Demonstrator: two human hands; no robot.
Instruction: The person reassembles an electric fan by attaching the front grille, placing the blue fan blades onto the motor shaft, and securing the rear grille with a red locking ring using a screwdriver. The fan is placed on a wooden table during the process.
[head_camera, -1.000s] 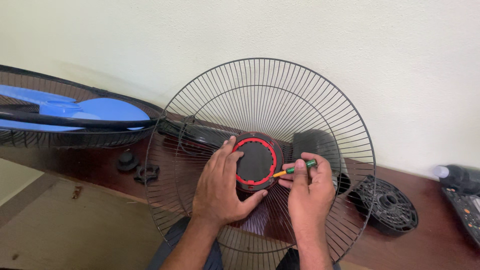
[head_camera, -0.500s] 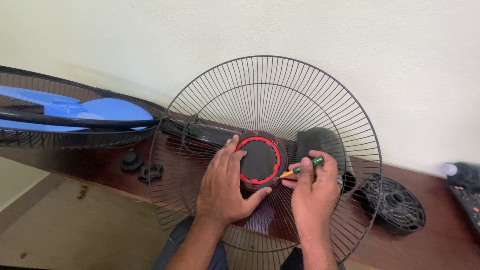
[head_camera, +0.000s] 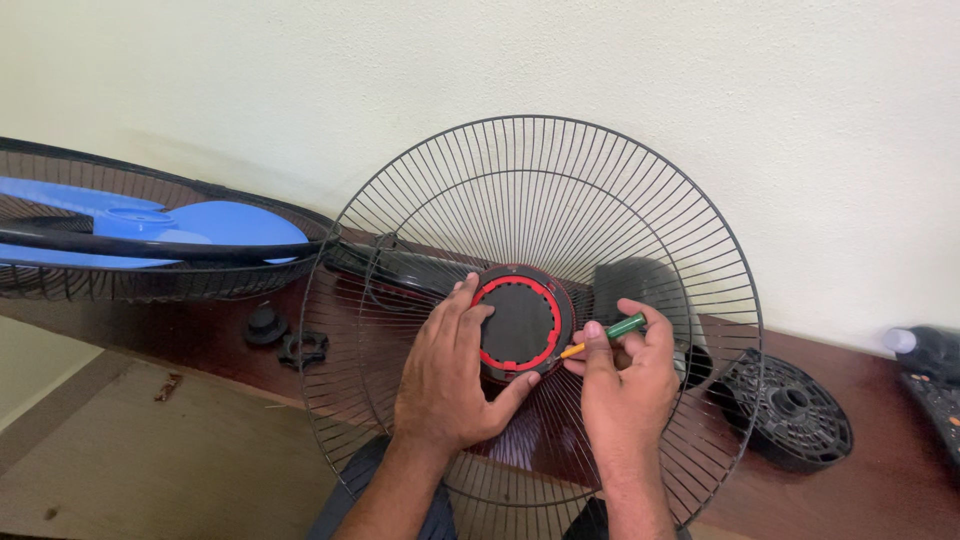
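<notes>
Fingers (head_camera: 455, 305) of my left hand (head_camera: 447, 385) are spread open and pressed flat against the wire fan guard (head_camera: 530, 190), thumb hooked under the black hub cap with its red ring (head_camera: 517, 323), so nothing is gripped there, only braced. Going from the left edge across: a second fan cage with blue blades (head_camera: 150, 235) lies on its side against the wall, then two small black knobs (head_camera: 285, 338) sit on the dark wooden bench (head_camera: 870, 490), then comes the guard I am working on, standing upright near the middle of the view and leaning toward the wall. My right hand (head_camera: 630, 385) is closed around a small green-handled screwdriver (head_camera: 605, 335), its orange shaft angled down-left with the tip at the lower right edge of the red ring. I judge the step goes best if I keep the left palm firm so the guard cannot rock, hold the driver in line with the fastener, and push in steadily while turning, since a slanted tip could slip. Behind the wires sits a black motor housing (head_camera: 640, 285), and further right a round black slotted plate (head_camera: 790, 410) rests on the bench.
</notes>
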